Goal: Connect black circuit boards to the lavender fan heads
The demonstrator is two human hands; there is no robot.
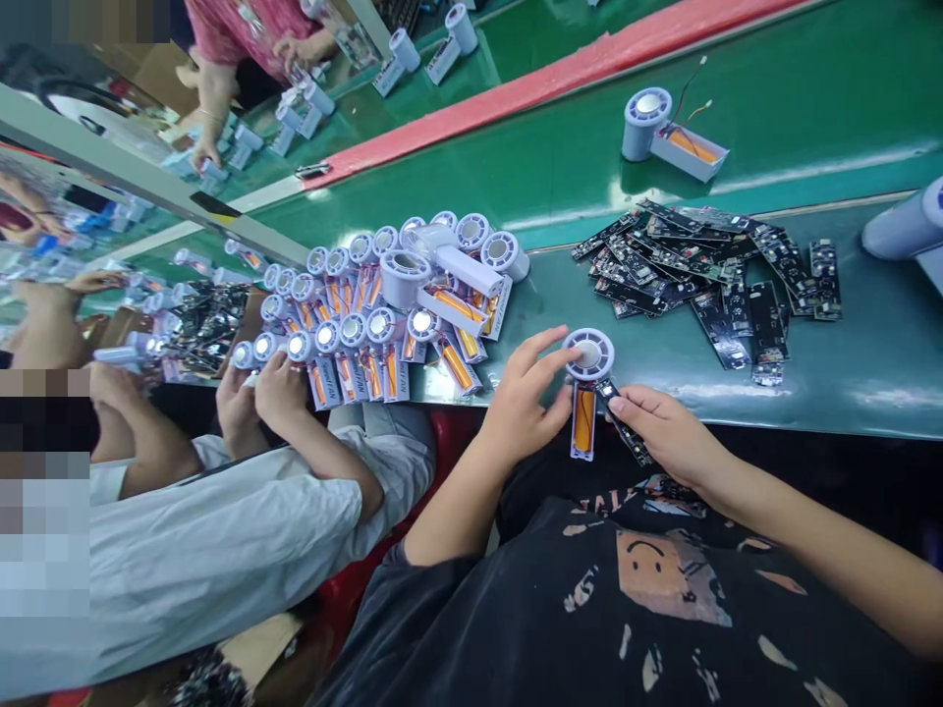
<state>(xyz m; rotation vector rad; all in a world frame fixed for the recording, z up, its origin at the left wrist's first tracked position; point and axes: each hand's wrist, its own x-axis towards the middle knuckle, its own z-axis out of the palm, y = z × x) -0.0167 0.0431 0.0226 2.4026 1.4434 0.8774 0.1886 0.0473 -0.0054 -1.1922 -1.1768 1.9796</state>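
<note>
My left hand (525, 401) is around the upper part of a lilac fan unit (589, 355), its fingertips on the round grille. The unit's handle hangs down at the table edge, open at the front, with an orange battery (583, 420) inside. My right hand (663, 432) pinches a black circuit board (626, 429) between thumb and fingers, its upper end close beside the fan's handle. A pile of black circuit boards (678, 260) lies on the green table beyond my hands.
Many lilac fan units (354, 329) stand in rows at the left. A single fan unit (648, 123) with loose wires sits on the green belt (545, 137). Co-workers' hands (280, 393) are at the left. Another lilac unit (903, 231) is at the right edge.
</note>
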